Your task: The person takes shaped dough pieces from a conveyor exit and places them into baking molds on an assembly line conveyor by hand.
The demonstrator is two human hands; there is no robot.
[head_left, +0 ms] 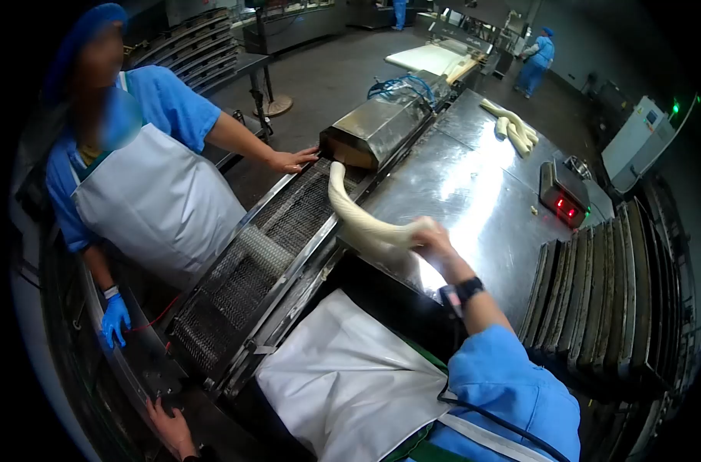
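Note:
My right hand [433, 242], with a dark band on the wrist, is closed around the near end of a long pale dough roll [354, 215]. The roll bends from the mouth of a metal hood down across the conveyor's side rail, its lower end over the steel table's edge. At the lower left, my left hand [169, 427] has its fingers apart and holds nothing; it is close to the conveyor's metal frame. A pale, blurred cylindrical shape [266, 250] lies on the mesh conveyor belt [235, 289].
Across the conveyor stands a co-worker [158, 185], one bare hand by the metal hood [381, 127]. The steel table [419, 185] bears several dough pieces [512, 127] and a scale [563, 196] with red digits. Stacked metal trays [604, 285] stand at right.

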